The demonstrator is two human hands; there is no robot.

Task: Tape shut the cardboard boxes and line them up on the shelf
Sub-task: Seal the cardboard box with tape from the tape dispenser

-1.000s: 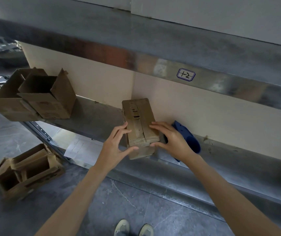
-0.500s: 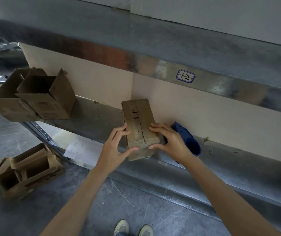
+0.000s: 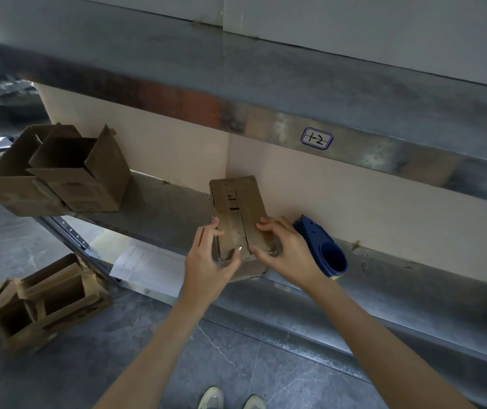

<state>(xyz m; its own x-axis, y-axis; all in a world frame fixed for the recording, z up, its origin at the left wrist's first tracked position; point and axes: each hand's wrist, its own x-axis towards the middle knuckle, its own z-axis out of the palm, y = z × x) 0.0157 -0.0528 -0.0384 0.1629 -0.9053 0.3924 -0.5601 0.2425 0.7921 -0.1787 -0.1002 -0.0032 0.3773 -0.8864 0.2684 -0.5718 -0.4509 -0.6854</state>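
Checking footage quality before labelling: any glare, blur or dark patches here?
Head view: mottled reflections streak the metal front of the upper shelf; a glint sits on the near end of the cardboard box; the open boxes are dim inside.

Both hands shift slightly toward 6 o'clock along the cardboard box (image 3: pixel 236 202). The left hand (image 3: pixel 206 261) slides its thumb toward 3 o'clock and the right hand (image 3: pixel 289 255) slides its thumb toward 9 o'clock, so the two thumbs sit closer together at the seam on the box's near end. A glint now shows on the clear tape (image 3: pixel 226 256) there.
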